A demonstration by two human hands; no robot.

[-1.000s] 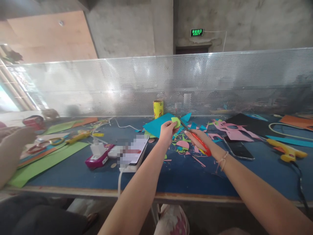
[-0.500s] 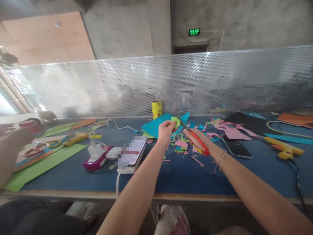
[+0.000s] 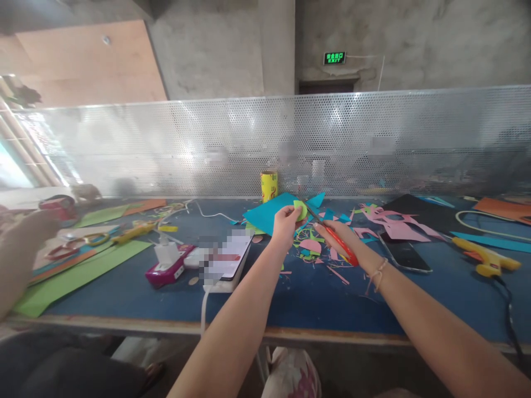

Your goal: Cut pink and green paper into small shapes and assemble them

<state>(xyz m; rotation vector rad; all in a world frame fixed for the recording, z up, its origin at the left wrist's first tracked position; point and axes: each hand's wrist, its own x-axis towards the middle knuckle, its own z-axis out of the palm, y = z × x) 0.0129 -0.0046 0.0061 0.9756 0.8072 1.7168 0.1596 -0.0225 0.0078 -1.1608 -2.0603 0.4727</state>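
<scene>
My left hand (image 3: 285, 223) pinches a small round piece of light green paper (image 3: 300, 210) above the blue table (image 3: 315, 296). My right hand (image 3: 338, 237) grips red-handled scissors (image 3: 336, 239), whose blades point up-left and meet the edge of the green piece. Both hands hover over a scatter of pink, teal and green paper scraps (image 3: 311, 247). A large teal sheet (image 3: 267, 213) lies just behind my left hand.
A yellow can (image 3: 268, 186) stands by the perforated metal screen (image 3: 290, 138). A phone on a white base (image 3: 226, 262), a magenta box (image 3: 168, 268), a dark phone (image 3: 404, 254) and a yellow glue gun (image 3: 485, 257) lie around. Another person's arm (image 3: 16, 254) is at left.
The green piece has turned slightly in my left fingers while the scissors stay at its edge. Both hands keep nearly the same place; the view shifted a little.
</scene>
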